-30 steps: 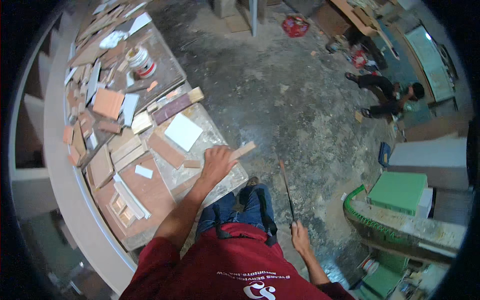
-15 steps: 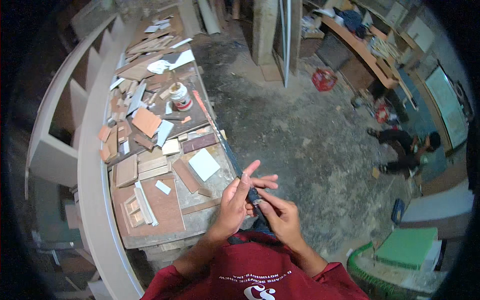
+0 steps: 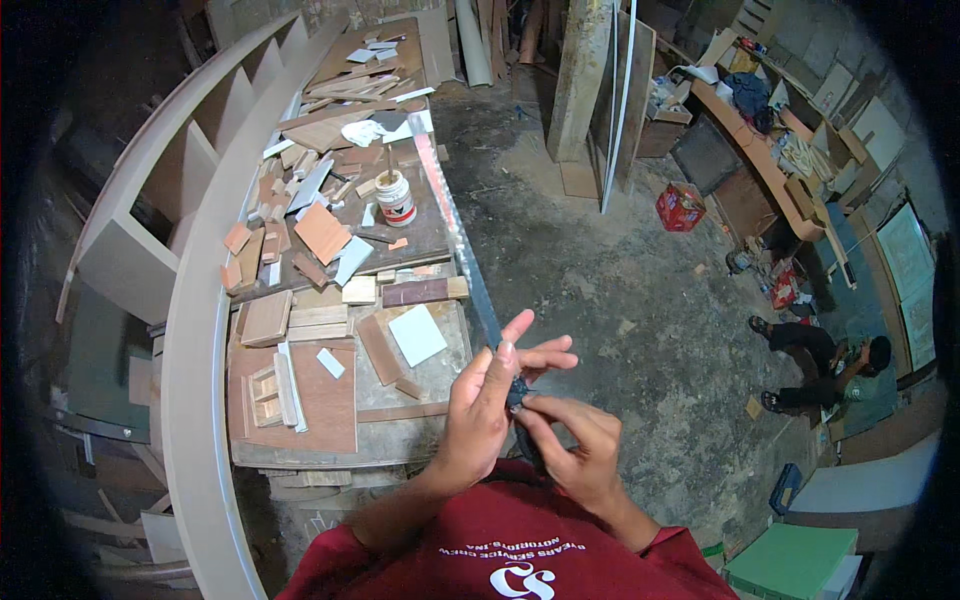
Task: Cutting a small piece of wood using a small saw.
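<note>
Between my hands is a long, narrow metal blade (image 3: 464, 250) with patchy, worn red paint, pointing away along the table's right edge. Its near end runs into a dark handle-like part (image 3: 517, 392); the exact kind of tool is unclear. My left hand (image 3: 482, 405) holds it where blade and dark part meet, thumb upright along it, the other fingers partly stretched out beyond. With thumb and fingertips, my right hand (image 3: 580, 445) pinches the dark part just below. Part of the lower end hangs before my red shirt and is partly hidden by my hands.
Left of my hands, the worktable (image 3: 400, 435) bears wood offcuts, a white tile-like piece (image 3: 417, 335), a small wooden frame (image 3: 266, 396) and a white jar (image 3: 395, 198). A long shelf unit (image 3: 190, 330) borders it. A person (image 3: 850, 365) sits at right, near a green block (image 3: 795, 560).
My view has shifted, so the table and room sit differently in the picture. The blade now shows along more of its length. Both hands keep nearly the same hold.
</note>
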Motion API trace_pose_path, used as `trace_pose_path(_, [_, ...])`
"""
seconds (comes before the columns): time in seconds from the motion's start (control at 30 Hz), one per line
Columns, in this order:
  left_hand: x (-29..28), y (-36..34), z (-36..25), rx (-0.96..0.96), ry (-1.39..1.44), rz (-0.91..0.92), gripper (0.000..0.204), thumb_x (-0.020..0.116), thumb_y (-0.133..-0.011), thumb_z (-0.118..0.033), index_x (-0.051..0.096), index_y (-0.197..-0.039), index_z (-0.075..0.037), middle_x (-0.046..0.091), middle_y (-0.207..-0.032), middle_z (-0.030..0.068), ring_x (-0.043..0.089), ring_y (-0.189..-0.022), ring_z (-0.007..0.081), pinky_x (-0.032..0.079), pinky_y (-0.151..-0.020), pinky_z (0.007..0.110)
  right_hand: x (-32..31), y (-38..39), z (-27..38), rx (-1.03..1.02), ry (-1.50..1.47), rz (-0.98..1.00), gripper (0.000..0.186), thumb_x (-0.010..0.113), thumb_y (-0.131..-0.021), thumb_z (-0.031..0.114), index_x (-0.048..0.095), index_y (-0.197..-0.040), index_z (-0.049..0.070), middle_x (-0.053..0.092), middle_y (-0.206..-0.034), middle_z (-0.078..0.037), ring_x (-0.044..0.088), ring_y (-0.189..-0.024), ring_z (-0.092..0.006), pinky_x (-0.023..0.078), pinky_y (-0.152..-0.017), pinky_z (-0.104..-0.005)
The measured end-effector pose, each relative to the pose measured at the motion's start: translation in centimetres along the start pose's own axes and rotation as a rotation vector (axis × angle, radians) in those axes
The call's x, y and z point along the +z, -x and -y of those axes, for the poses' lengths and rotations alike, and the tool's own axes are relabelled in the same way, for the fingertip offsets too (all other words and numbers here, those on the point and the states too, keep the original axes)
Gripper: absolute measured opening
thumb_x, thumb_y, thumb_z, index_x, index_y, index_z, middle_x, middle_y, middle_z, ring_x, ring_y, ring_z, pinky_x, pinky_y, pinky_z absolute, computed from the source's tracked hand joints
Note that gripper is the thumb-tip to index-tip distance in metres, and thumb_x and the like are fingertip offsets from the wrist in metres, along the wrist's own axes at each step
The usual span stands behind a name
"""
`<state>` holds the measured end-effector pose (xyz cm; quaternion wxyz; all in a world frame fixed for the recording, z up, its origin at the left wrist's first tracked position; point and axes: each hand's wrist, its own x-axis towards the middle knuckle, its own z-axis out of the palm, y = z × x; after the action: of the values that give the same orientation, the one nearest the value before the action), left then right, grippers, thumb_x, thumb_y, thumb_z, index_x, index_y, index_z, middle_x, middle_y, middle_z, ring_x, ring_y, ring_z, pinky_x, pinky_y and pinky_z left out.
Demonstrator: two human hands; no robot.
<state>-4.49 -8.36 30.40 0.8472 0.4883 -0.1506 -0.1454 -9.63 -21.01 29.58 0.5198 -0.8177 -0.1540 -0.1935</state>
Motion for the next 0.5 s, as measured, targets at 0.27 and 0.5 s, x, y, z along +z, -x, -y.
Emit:
trace_pose_path(0.27, [-0.7,0.3,-1.7,-0.029,0.096,-0.044,0.056,0.032,-0.101,-0.03,0.018,-0.141,0.007,0.058,-0.115,0.0205,0.054,-0.112,0.0242,0.038,-0.1,0.037,2.7,-0.5,0.3,0.166,-0.167,-0.083,0.008,0.056,-0.089,0.003,0.053,-0.094,-0.003,0.065,-0.083,-0.015,0.067,-0.075,-0.0222,0.051,-0.064,-0.031])
trace_pose_path(0.5, [-1.8,0.3,-3.5,-0.098,0.215,-0.08,0.054,0.042,-0.099,-0.024,0.023,-0.139,0.007,0.06,-0.105,0.0205,0.055,-0.112,0.0304,0.044,-0.096,0.039,4.7,-1.0,0.2,0.219,-0.358,-0.085,0.011,0.052,-0.094,0.009,0.049,-0.095,-0.001,0.061,-0.08,-0.01,0.062,-0.07,-0.0151,0.05,-0.062,-0.0272])
